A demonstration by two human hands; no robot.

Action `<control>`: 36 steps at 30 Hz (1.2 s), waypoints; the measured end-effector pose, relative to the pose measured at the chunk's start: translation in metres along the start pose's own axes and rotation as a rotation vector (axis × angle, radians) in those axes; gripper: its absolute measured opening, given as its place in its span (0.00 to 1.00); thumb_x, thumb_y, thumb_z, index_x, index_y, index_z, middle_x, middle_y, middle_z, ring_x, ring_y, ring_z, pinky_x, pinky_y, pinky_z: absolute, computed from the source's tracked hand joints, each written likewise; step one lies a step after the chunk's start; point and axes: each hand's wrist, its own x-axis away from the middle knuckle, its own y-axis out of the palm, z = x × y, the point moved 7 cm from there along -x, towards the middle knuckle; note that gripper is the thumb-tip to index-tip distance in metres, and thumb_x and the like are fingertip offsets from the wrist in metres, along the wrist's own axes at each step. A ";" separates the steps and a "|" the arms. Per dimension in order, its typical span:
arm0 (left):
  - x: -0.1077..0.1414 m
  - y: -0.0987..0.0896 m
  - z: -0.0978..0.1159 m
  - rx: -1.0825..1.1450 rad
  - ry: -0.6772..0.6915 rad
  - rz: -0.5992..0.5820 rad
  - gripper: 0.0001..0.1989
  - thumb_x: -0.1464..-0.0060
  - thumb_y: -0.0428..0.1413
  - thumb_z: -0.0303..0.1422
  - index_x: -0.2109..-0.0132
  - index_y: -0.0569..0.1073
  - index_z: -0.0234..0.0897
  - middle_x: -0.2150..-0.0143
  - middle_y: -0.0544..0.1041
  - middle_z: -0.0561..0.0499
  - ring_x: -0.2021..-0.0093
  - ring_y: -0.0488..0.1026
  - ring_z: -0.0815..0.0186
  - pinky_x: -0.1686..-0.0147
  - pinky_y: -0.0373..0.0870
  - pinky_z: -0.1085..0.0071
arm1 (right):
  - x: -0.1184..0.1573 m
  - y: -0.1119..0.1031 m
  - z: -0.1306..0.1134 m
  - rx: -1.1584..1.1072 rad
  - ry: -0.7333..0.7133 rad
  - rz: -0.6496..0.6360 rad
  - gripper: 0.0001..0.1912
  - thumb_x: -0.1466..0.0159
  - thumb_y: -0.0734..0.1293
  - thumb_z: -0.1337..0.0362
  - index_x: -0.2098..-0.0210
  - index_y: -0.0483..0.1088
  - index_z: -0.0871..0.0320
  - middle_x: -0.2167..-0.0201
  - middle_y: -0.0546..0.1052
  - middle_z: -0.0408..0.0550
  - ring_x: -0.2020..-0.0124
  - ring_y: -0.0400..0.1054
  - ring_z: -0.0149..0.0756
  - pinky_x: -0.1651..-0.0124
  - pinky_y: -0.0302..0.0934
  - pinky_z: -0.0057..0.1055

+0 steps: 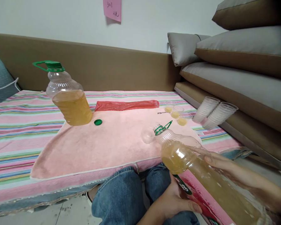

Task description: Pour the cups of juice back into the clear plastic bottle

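Observation:
A large clear plastic bottle (201, 175) of pale yellow liquid lies tilted across my lap, its uncapped mouth pointing up and to the left. My left hand (172, 198) grips its pink label side from below. Along the far side, my right hand (215, 162) is wrapped against the bottle, partly seen through the clear plastic. Just left of the bottle's mouth, a clear plastic cup (148, 135) stands on the pink mat (103, 147). No liquid stream shows between them. A green cap (98, 122) rests on the mat.
A second large bottle (72, 106) with a green handled cap stands at left. Small cups (175, 114) with yellow liquid sit at the mat's right edge, beside stacked clear cups (219, 115). A red plastic bag (127, 105) lies behind; cushions (239, 81) are piled right.

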 end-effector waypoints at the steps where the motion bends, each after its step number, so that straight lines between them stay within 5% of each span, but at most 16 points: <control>1: 0.000 0.001 0.000 -0.002 -0.002 -0.002 0.55 0.70 0.76 0.36 0.36 0.59 0.46 0.43 0.73 0.43 0.43 0.73 0.52 0.41 0.66 0.52 | 0.000 0.000 -0.002 0.016 0.002 0.009 0.29 0.38 0.67 0.47 0.38 0.69 0.43 0.33 0.65 0.42 0.30 0.54 0.54 0.28 0.46 0.48; 5: 0.000 0.004 0.003 -0.002 0.018 -0.006 0.54 0.70 0.76 0.38 0.36 0.59 0.46 0.44 0.73 0.43 0.42 0.72 0.51 0.40 0.65 0.52 | -0.001 -0.001 -0.008 0.062 -0.004 0.024 0.31 0.40 0.68 0.44 0.39 0.70 0.45 0.33 0.66 0.44 0.30 0.53 0.56 0.27 0.41 0.51; 24: -0.004 0.003 0.012 -0.015 0.052 -0.006 0.53 0.70 0.76 0.40 0.36 0.62 0.47 0.40 0.71 0.42 0.41 0.71 0.51 0.40 0.64 0.52 | -0.008 0.001 -0.004 -0.040 0.121 0.020 0.28 0.40 0.69 0.45 0.42 0.73 0.43 0.37 0.71 0.45 0.35 0.62 0.56 0.31 0.52 0.51; 30: -0.003 0.005 0.014 -0.034 0.049 -0.007 0.52 0.69 0.75 0.41 0.36 0.62 0.47 0.39 0.71 0.43 0.40 0.71 0.51 0.39 0.64 0.52 | -0.010 -0.005 -0.001 0.039 0.088 0.019 0.27 0.40 0.68 0.44 0.43 0.73 0.42 0.33 0.66 0.42 0.31 0.55 0.56 0.28 0.42 0.51; 36: -0.002 0.003 0.010 -0.024 0.036 -0.014 0.53 0.69 0.75 0.41 0.36 0.62 0.47 0.39 0.71 0.42 0.40 0.71 0.49 0.39 0.64 0.49 | -0.010 -0.002 -0.009 0.078 0.094 0.049 0.28 0.42 0.69 0.43 0.45 0.75 0.44 0.34 0.67 0.45 0.31 0.56 0.58 0.29 0.44 0.53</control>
